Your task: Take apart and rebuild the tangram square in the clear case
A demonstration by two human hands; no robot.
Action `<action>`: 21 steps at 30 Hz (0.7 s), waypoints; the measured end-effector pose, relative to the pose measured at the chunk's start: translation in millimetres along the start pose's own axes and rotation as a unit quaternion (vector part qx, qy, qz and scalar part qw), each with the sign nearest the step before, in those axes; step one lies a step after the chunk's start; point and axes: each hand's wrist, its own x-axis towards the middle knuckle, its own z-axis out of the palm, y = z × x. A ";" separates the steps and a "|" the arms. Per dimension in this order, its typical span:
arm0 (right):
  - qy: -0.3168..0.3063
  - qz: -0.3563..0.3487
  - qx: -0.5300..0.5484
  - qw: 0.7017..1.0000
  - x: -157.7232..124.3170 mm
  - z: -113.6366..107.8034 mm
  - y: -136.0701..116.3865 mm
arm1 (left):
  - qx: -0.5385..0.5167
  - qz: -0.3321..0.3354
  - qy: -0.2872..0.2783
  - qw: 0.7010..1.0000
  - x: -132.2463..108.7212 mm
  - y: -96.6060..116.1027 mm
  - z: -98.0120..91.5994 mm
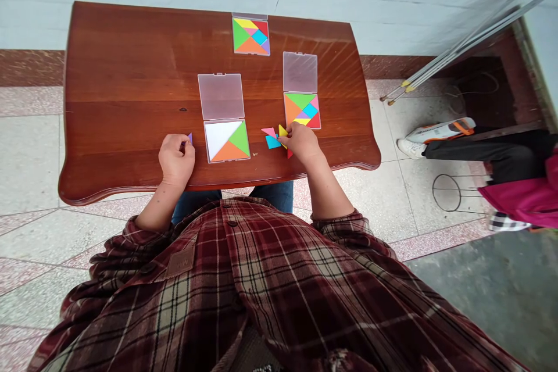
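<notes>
My left hand [176, 157] is curled near the table's front edge, pinching a small purple tangram piece [190, 138]. Just right of it lies an open plastic case [227, 140] holding a green and an orange triangle, its clear lid [221, 96] folded back. My right hand [301, 143] rests closed on a cluster of loose pieces: a pink piece [269, 132], a blue one [273, 142], a yellow one [282, 130] and a red one partly under the fingers. Which of them the hand grips is hidden.
A second open case [302, 110] with a full coloured set sits behind my right hand, lid [300, 72] behind it. A third filled case [250, 35] lies at the table's far edge. Another person's shoe and leg [436, 136] are on the floor to the right.
</notes>
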 end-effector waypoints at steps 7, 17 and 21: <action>-0.006 0.000 0.056 0.998 4.2 -1.4 2.6 | 0.006 -0.005 -0.004 1.000 0.8 1.4 -1.3; -0.043 -0.020 0.095 0.994 6.9 -3.3 6.6 | -0.003 0.005 -0.001 1.000 0.7 -5.1 2.5; -0.033 -0.028 0.132 0.990 12.9 -1.3 10.3 | -0.007 0.014 0.005 1.000 0.6 -6.7 3.0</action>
